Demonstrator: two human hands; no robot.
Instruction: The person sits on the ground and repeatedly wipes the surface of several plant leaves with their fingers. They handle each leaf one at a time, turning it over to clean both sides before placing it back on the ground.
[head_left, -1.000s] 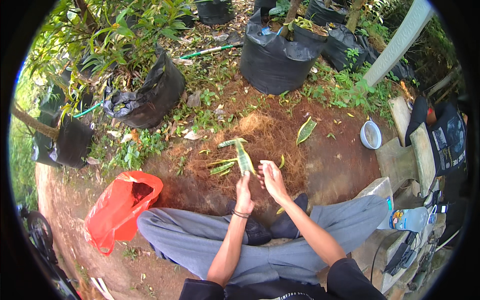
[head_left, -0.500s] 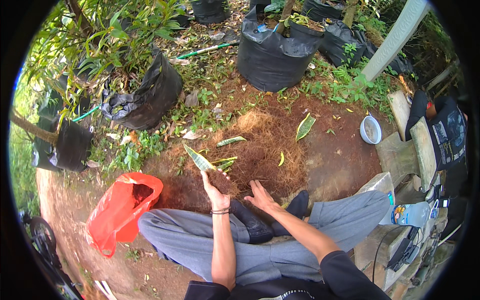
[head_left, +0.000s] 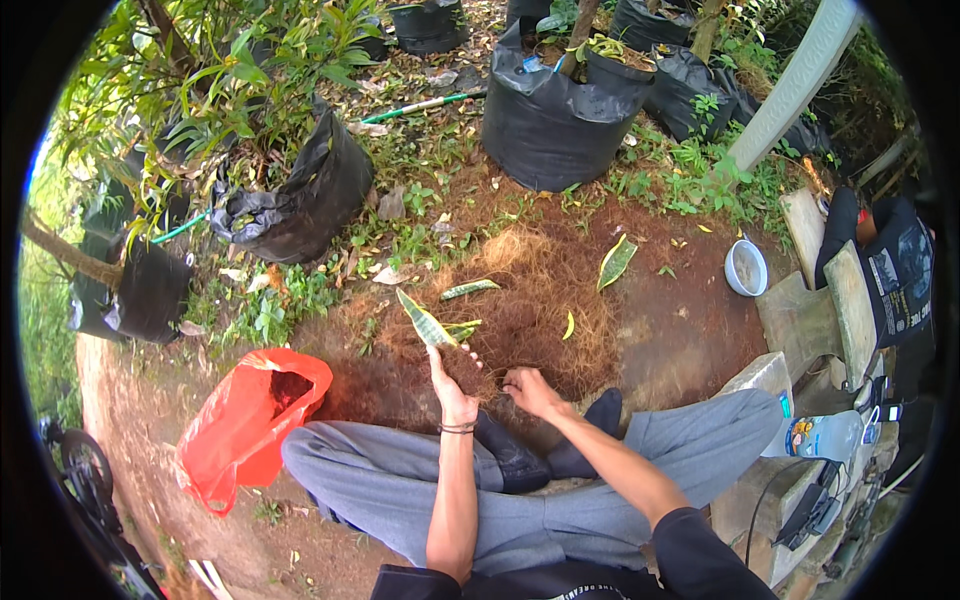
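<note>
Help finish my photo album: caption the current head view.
Left hand holding a leaf and brown fibre, right hand close by, red bag at left.

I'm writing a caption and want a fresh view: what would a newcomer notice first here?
Probably the bright red bag, on the ground beside the person's left knee. Next, the yellow-edged green leaf rising from the left hand, near the middle. Beyond the brown fibre, a big black planter bag stands out toward the top.
</note>
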